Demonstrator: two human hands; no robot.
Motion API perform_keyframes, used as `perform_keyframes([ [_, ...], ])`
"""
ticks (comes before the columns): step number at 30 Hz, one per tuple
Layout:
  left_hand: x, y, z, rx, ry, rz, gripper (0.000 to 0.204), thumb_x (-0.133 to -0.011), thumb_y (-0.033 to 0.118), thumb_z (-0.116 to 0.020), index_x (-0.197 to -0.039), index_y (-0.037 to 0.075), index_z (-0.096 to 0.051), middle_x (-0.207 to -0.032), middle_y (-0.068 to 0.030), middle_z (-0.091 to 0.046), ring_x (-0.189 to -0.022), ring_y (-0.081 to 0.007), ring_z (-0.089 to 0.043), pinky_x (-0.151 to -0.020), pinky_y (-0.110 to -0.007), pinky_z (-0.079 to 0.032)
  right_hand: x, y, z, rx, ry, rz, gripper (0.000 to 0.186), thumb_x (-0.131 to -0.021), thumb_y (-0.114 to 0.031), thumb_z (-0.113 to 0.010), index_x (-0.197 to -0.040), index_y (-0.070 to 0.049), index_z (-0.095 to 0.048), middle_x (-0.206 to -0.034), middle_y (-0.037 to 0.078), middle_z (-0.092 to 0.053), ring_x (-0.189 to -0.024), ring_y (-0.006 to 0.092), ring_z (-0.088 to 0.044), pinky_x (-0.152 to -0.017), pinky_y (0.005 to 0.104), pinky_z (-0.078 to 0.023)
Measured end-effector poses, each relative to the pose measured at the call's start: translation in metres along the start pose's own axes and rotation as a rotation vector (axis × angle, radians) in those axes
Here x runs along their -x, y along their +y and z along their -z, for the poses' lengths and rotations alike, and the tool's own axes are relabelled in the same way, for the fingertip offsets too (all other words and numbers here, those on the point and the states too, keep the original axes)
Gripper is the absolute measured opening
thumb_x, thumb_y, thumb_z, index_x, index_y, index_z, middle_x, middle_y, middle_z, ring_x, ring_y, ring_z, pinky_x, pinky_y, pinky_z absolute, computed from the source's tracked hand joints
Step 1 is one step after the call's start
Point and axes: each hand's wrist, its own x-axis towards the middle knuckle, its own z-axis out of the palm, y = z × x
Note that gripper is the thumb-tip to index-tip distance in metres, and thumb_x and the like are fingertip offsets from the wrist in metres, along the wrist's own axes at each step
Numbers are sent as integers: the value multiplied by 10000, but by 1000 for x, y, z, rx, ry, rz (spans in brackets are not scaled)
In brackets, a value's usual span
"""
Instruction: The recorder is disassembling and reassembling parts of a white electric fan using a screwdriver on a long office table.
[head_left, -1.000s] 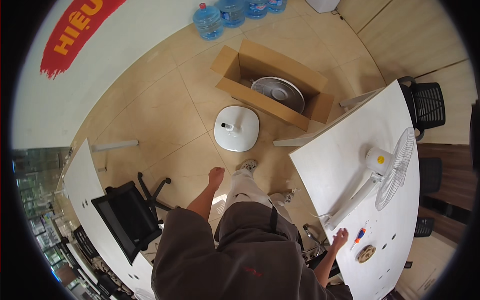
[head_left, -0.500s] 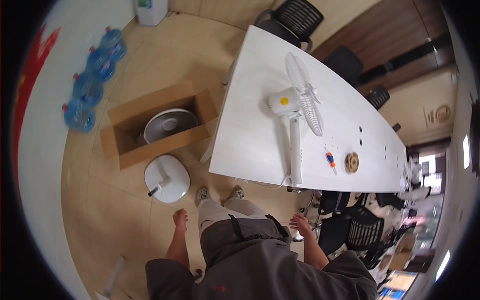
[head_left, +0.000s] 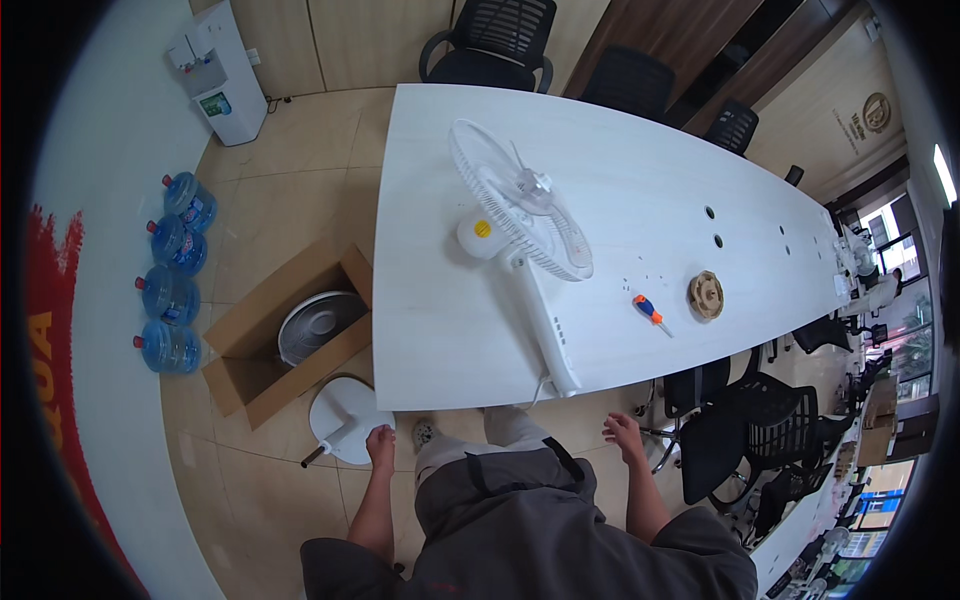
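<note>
My left hand [head_left: 381,446] hangs with loosely bent fingers and nothing in it, just in front of the white fan base [head_left: 335,408] on the floor. A short post with a dark end sticks out from that base. My right hand [head_left: 622,436] is held off the table's near edge, fingers apart, holding nothing. On the white table [head_left: 640,200] lies the upper part of an electric fan [head_left: 540,265]: a motor housing with a yellow sticker, clear blades, a wire guard and a white column pointing toward me. A screwdriver [head_left: 647,307] with an orange and blue handle lies to its right.
An open cardboard box [head_left: 235,375] on the floor holds a round fan guard [head_left: 318,328]. Several blue water bottles [head_left: 168,296] line the left wall below a water dispenser [head_left: 226,85]. A brown round object [head_left: 706,295] and small bits lie on the table. Black chairs [head_left: 715,450] stand around it.
The view has turned and moved nearer the table, so the fan now appears farther left. My left hand has come up in front of the fan base. Both hands remain without anything in them.
</note>
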Motion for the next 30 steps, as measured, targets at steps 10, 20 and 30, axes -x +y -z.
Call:
perform_keyframes([
  [10,53,84,-126,-52,328,-74,502,-908,101,-536,-1358,-65,-388,-1258,-203,-554,-1155,-308,-553,-986,-416,-440,-113,-205,-14,40,-15,604,276,-916,-153,-636,-1132,20,-635,-946,121,-689,-811,161,-675,-714,283,-544],
  [20,69,225,-317,-371,-13,-479,796,-816,311,-764,-1386,-68,-358,-1380,-250,-448,-1292,-366,-433,-1101,-428,-326,-148,-400,-110,98,-244,1012,372,-921,-152,-624,-1273,-41,-582,-1174,130,-642,-879,199,-659,-690,299,-542],
  [30,36,242,-381,-8,-304,-211,745,-741,197,-837,-1353,20,-450,-1301,-111,-543,-1158,-239,-533,-990,-349,-443,-182,-440,-191,119,-187,1126,376,-873,-134,-666,-1232,-41,-604,-1056,133,-625,-749,207,-609,-638,299,-489],
])
